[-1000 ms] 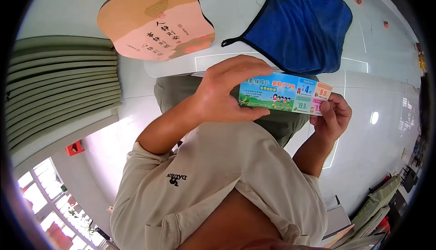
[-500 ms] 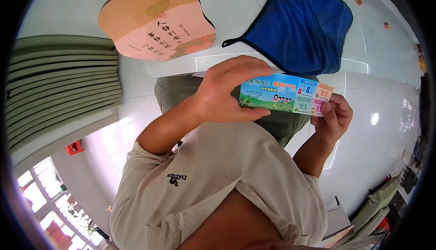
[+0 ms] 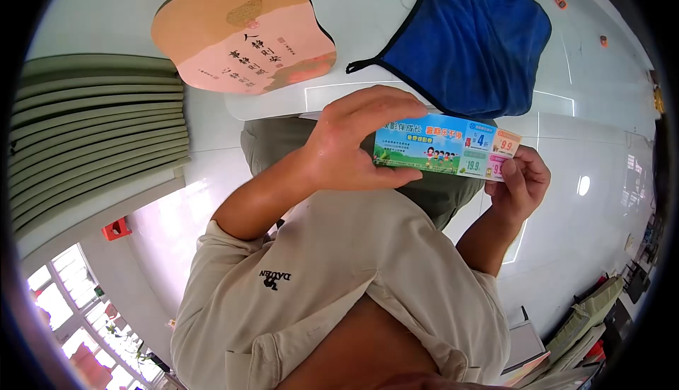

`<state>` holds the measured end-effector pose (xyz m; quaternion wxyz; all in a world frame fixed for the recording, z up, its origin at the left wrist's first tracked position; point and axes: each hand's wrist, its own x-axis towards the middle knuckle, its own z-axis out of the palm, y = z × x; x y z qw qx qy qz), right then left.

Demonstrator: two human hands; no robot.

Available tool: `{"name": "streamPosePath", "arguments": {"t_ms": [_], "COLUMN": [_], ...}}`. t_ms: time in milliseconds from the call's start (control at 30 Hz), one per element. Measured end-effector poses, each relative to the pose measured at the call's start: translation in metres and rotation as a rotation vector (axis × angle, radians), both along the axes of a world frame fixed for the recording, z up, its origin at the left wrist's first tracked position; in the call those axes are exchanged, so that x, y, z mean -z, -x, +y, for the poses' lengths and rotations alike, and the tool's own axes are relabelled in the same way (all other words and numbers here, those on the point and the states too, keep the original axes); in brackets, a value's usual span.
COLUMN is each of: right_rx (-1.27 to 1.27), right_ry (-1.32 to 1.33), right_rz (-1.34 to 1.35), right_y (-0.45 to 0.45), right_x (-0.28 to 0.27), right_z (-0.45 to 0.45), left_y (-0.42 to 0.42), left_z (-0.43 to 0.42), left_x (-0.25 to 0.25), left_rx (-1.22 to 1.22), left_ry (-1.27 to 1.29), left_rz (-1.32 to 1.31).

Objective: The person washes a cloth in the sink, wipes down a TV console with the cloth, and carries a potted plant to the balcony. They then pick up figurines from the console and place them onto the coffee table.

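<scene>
A printed paper coupon, blue and green with cartoon children and several small price panels at its right end, is held up over my lap. My left hand grips its left end, the index finger along the top edge and the thumb along the bottom, covering that end. At the lower right corner my right hand pinches the coupon, thumb in front and fingers behind. Just beyond the coupon, a blue cloth with black edging and a loop lies on the white table.
A pink and tan fan-shaped board with dark Chinese characters lies at the table's left. Green pleated fabric hangs on the left. A red stool stands on the floor below it. Small orange stickers mark the right side.
</scene>
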<state>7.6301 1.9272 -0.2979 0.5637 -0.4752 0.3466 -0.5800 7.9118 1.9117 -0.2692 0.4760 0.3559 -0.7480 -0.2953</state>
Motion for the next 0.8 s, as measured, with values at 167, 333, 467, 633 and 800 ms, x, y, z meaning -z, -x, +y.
{"name": "streamPosePath", "arguments": {"t_ms": [167, 333, 467, 633, 800], "right_rx": [-0.001, -0.012, -0.02, -0.065, -0.079], "right_ry": [0.003, 0.012, 0.015, 0.009, 0.028], "right_rz": [0.0, -0.001, 0.003, -0.061, -0.072], "right_y": [0.0007, 0.0007, 0.0004, 0.0042, 0.0059], "right_x": [0.0011, 0.0013, 0.0011, 0.0018, 0.0052], "right_z": [-0.0002, -0.0013, -0.0013, -0.0006, -0.0003], "left_y": [0.0008, 0.0002, 0.0001, -0.0004, -0.0001], "left_z": [-0.001, -0.0013, -0.0007, 0.0003, 0.0011], "left_x": [0.0005, -0.0003, 0.001, 0.0031, 0.0028], "left_rx": [0.007, 0.011, 0.008, 0.009, 0.006], "left_ry": [0.008, 0.008, 0.002, 0.003, 0.007], "left_rz": [0.018, 0.009, 0.011, 0.018, 0.021]}}
